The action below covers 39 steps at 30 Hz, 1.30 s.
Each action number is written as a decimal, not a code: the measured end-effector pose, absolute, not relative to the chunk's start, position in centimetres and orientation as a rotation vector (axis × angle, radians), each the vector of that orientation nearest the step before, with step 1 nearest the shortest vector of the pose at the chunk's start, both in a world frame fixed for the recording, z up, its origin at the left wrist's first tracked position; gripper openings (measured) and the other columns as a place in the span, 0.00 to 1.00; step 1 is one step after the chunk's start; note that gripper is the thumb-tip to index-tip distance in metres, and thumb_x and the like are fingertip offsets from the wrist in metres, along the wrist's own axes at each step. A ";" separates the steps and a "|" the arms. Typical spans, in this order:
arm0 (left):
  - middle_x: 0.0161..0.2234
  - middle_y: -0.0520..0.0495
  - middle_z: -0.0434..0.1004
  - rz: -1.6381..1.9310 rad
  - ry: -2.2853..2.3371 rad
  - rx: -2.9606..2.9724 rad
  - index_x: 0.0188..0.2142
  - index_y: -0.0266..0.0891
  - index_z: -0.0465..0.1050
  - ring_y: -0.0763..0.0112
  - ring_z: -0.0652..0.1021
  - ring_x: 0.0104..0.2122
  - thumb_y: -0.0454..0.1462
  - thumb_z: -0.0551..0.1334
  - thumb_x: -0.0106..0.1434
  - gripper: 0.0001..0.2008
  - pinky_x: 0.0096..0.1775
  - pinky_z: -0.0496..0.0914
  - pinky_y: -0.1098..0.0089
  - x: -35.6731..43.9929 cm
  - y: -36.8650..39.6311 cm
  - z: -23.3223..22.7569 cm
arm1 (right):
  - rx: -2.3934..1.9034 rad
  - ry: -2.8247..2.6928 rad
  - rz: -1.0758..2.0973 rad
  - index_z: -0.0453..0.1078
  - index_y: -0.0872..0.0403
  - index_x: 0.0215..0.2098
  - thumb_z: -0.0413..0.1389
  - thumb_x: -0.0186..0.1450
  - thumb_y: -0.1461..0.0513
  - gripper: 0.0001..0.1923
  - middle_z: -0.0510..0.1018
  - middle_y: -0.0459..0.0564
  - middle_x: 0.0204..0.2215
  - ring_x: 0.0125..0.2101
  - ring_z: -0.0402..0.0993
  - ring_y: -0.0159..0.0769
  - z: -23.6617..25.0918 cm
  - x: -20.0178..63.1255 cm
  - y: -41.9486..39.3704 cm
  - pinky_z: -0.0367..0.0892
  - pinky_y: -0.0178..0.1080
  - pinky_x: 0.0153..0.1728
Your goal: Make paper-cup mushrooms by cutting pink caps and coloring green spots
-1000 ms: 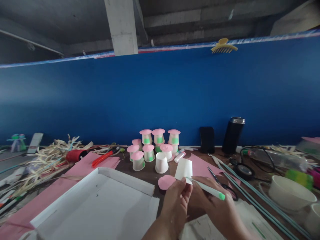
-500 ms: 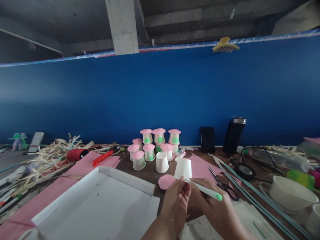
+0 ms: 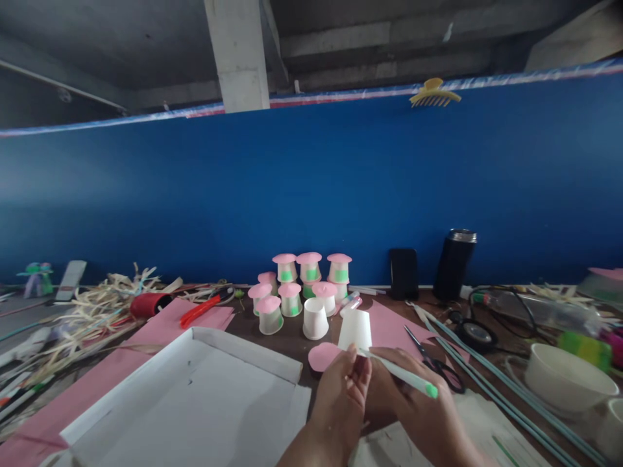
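Observation:
My left hand (image 3: 341, 395) is closed around the lower part of a plain white paper cup (image 3: 355, 329), held upside down. A white marker (image 3: 406, 375) with a green end is gripped in my right hand (image 3: 421, 405). Its tip points at the cup near my left fingers; whether it touches is hard to see. Just left of the cup lies a pink paper disc (image 3: 323, 356). Behind it stands another white cup (image 3: 316, 318). Farther back, several upturned cups (image 3: 270, 318) with green patches carry pink paper tops, some of them stacked.
A white box lid (image 3: 246, 350) lies at left over pink paper (image 3: 97, 383). Scissors (image 3: 433, 363), pale blue strips (image 3: 491, 370), a white bowl (image 3: 567, 376) and a black flask (image 3: 455, 264) are on the right. A blue partition (image 3: 311, 188) rises behind the table.
The view has shifted slightly. The marker's green end has moved a little right and down. Both hands keep their hold on the cup and marker.

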State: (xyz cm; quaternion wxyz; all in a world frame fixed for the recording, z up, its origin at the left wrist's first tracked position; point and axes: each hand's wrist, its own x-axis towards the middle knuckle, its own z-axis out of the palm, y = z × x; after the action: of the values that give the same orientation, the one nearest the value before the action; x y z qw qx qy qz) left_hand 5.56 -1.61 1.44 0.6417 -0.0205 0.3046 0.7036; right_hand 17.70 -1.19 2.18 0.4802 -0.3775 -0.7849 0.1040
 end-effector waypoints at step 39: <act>0.33 0.43 0.74 1.539 0.720 0.176 0.32 0.33 0.72 0.68 0.77 0.36 0.32 0.66 0.55 0.05 0.39 0.74 0.71 5.5 -1.7 0.7 | -0.941 -1.811 0.126 0.71 0.50 0.45 0.53 0.64 0.61 0.11 0.79 0.49 0.39 0.39 0.76 0.40 2.1 19.1 -0.4 0.70 0.39 0.40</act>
State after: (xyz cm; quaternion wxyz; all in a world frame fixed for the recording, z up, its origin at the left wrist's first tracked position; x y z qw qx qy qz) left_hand 5.46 -1.66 0.74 0.6568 0.0778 0.3179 0.6793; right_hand 19.10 -0.37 2.11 0.5216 -0.3926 -0.7557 0.0525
